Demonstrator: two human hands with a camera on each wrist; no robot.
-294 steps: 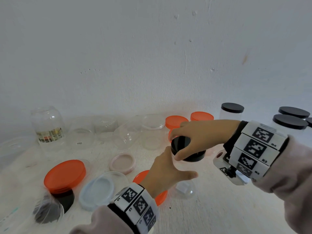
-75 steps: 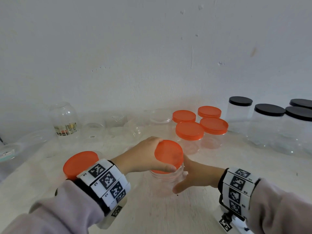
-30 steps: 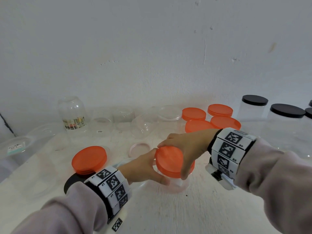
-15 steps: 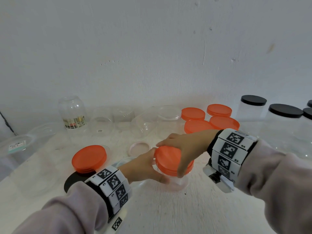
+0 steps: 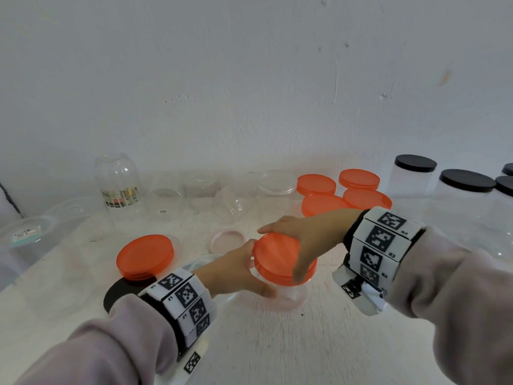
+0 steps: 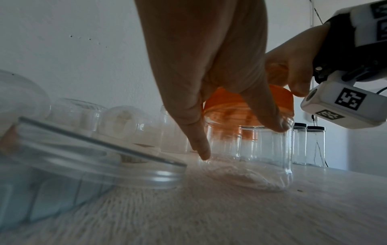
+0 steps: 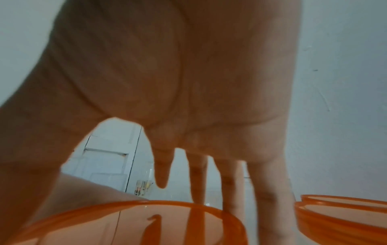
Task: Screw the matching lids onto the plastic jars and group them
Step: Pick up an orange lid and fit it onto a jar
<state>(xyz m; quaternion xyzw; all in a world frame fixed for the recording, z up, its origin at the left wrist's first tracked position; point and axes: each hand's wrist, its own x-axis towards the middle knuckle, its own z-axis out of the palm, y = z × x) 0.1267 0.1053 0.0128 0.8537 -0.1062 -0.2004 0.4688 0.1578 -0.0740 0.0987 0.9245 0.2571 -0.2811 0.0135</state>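
Stretching under both hands, the white table (image 5: 277,343) carries the whole job, and to my eye it is about half done. Beyond the right hand (image 5: 311,240) and out past its wrist stand the black-lidded jars (image 5: 466,195), capped and grouped. Just behind that hand sit four orange-lidded jars (image 5: 316,186), also capped and close together. Beyond the left hand (image 5: 236,270) wait the open clear jars (image 5: 119,187), all without lids as far as I can see; some are hard to tell apart. Just outside the left wrist lies a stack of orange lids (image 5: 144,257), with a black lid (image 5: 119,293) partly under it and a pink lid (image 5: 226,238) ahead of the fingers.

Between the hands stands the clear jar (image 5: 288,295). The left hand grasps its wall, fingers curled around it, steadying it. The right hand arches over the orange lid (image 5: 280,257), thumb and fingers gripping its rim. The lid sits level on the jar's mouth; whether it is fully tight I cannot tell. Still left: finishing this one, setting it with the orange group, then capping the open jars.
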